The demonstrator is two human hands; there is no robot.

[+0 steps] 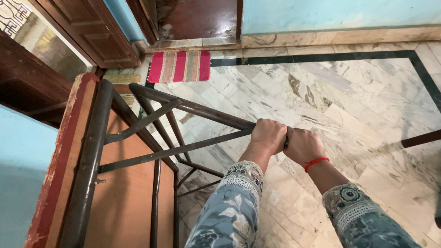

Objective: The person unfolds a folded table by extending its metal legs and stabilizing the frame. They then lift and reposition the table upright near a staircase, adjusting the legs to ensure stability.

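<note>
The folding table (124, 183) stands tipped on its side against the blue wall (18, 183). Its dark metal leg frame (193, 109) is clamped by the left hand (268, 136) and right hand (302, 146), fists touching — a steady, even pull is advised, so the frame is not twisted.

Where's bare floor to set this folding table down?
Open marble floor lies right of both hands, left hand and right hand, inside the black border strip. Left is crowded: table frame, striped mat, wooden door.
</note>
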